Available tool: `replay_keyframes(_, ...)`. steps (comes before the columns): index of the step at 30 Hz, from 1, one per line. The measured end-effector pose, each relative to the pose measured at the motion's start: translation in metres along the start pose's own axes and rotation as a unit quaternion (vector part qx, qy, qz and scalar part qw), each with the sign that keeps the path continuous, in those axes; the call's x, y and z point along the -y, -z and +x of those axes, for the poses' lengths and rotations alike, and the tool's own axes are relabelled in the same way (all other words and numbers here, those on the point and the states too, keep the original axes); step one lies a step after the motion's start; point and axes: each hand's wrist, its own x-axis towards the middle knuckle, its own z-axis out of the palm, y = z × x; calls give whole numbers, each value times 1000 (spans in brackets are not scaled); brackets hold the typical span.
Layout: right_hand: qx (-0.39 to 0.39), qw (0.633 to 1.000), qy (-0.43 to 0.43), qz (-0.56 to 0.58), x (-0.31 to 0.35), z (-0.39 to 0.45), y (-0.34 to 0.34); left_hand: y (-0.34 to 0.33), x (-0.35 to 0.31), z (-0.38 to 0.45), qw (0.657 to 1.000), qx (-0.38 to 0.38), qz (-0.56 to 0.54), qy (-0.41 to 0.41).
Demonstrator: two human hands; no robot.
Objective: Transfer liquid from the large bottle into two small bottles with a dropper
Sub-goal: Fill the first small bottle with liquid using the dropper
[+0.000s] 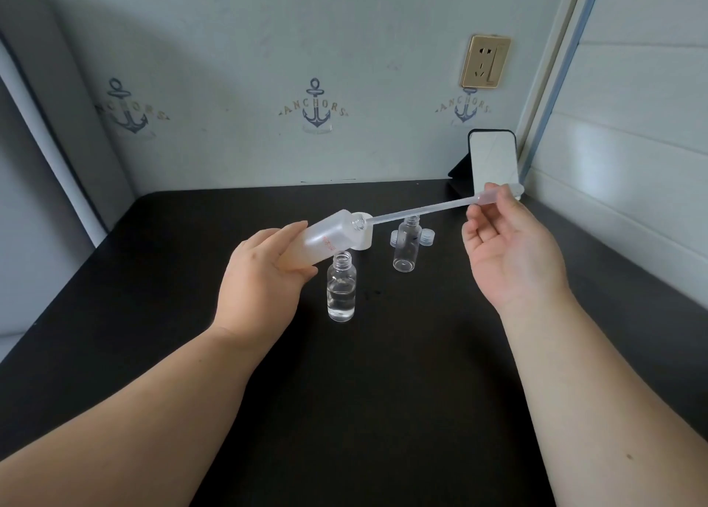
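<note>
The step in hand appears to be the drawing of liquid. The large bottle, frosted and without cap, is held tilted above the table by the left hand, whose fingers are curled round its lower body, with the neck pointing to the right and far side. The dropper is pinched at its bulb by thumb and fingers of the right hand, and its tip is at the mouth of the large bottle; whether it is inside cannot be told.

For the next move, the tip probably has to be pushed deeper, to the liquid, and the bulb released slowly.

The near small bottle, just under the large bottle, is open and about half filled with clear liquid. The far small bottle is open and seems empty. Two small caps and a white cap are seen beside it.
</note>
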Motion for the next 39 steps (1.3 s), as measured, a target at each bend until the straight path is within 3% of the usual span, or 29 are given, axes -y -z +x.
replay_keyframes(8, -38, 997, 5, 67, 4, 0, 1, 4, 1, 3, 997, -12, -58, 55)
replay_keyframes(14, -32, 998, -9, 54, 3, -2, -2, 2, -1, 1, 988, -2, -120, 94)
replay_keyframes(35, 4, 1000, 3, 2, -1, 3, 1, 3, -1, 0, 975, 33, -174, 133)
replay_keyframes(39, 8, 1000, 8, 0, 0, 3, 1, 11, -6, -4, 969, -22, -197, 145)
